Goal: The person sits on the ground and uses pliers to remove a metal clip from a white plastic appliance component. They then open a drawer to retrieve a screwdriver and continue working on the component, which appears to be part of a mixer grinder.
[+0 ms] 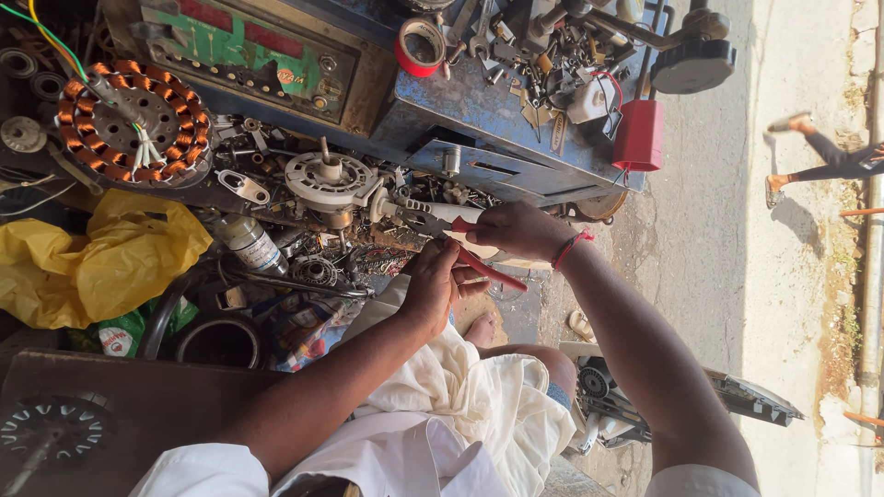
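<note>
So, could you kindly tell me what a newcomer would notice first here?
Probably the two hands at centre: the right hand and left hand grip red-handled pliers. Next, the copper-wound stator at upper left, with the crumpled yellow bag below it.

Single head cam, worn, looking down at close range over both forearms onto cluttered workbench; frame turned sideways, street along right edge, w/ no 2nd view

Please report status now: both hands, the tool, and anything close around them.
Left hand and right hand both gripping red-handled pliers. Jaws point into cluttered metal parts. Yellow plastic bag off to the side.
</note>
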A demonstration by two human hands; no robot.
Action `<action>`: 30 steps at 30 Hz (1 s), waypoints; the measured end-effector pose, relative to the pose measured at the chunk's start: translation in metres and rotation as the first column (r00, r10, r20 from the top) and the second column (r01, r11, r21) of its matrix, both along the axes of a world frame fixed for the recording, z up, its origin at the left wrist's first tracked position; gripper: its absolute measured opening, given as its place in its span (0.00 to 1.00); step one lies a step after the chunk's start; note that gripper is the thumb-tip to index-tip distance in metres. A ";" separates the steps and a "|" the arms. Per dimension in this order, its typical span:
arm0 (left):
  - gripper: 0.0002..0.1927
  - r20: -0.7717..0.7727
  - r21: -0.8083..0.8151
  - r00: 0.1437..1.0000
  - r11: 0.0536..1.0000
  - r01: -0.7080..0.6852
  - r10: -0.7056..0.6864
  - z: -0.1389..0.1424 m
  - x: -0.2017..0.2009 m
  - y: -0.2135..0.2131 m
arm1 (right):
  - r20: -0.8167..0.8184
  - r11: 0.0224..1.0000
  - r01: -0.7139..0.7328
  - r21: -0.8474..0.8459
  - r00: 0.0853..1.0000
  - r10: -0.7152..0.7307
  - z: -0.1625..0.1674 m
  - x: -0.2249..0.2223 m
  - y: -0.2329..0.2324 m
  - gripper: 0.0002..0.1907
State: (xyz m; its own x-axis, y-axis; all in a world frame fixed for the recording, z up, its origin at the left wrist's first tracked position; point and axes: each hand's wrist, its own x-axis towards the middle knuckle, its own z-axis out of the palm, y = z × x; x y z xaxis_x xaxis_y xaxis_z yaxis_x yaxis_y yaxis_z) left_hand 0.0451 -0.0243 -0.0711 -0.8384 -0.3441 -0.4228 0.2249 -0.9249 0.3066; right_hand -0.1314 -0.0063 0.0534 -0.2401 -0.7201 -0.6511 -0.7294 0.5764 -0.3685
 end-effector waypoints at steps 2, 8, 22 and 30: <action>0.10 0.003 -0.007 1.000 1.000 -0.004 0.004 0.000 -0.001 0.000 | -0.022 1.000 -0.011 -0.001 1.000 0.011 -0.001 0.000 0.000 0.22; 0.11 0.005 -0.050 1.000 0.998 -0.024 0.024 0.000 -0.001 0.001 | 0.006 0.999 -0.007 -0.051 1.000 0.007 -0.001 0.003 0.002 0.21; 0.11 -0.028 -0.023 0.999 0.999 -0.027 0.026 0.008 0.005 -0.006 | 0.016 0.998 0.043 0.042 0.999 -0.044 0.007 0.005 -0.006 0.22; 0.12 -0.069 0.019 0.995 0.997 -0.077 0.079 0.003 0.003 -0.003 | -0.217 0.981 -0.184 0.059 0.957 0.192 0.041 0.029 -0.015 0.31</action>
State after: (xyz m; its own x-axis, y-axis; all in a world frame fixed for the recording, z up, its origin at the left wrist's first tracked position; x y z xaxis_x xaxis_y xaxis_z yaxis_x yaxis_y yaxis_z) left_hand 0.0477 -0.0274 -0.0680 -0.8367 -0.4030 -0.3708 0.3168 -0.9085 0.2726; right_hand -0.1023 -0.0210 0.0944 -0.2438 -0.7421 -0.6244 -0.8866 0.4314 -0.1666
